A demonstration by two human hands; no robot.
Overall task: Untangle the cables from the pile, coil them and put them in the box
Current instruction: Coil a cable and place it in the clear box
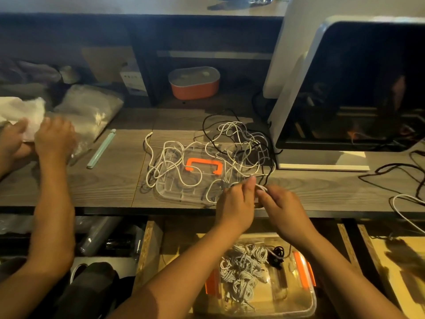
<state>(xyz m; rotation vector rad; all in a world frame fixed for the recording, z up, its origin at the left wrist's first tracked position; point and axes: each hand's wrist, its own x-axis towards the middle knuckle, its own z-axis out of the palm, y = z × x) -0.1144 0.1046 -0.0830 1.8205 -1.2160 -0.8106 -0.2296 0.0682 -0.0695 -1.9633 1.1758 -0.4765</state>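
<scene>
Right, both hands are at the near edge of the pile (207, 153), and you've got one white cable (262, 186) pinched between them: your left hand (236, 201) has its fingers curled round it with the thumb tip up, and your right hand (284, 206) nips the same strand just beside it, fingers tightly bent. Neither hand has anything else in it. From that grip the cable runs away from you and off to the left, looping over the clear lid (170, 189) and crossing a black cable (269, 166) just beyond your right knuckles. So the free pull looks to be back toward you, with the left hand nearer the knots. The box (311, 298) sits below your wrists on your side, close under the right forearm, with coils (241, 268) already lying in it.
</scene>
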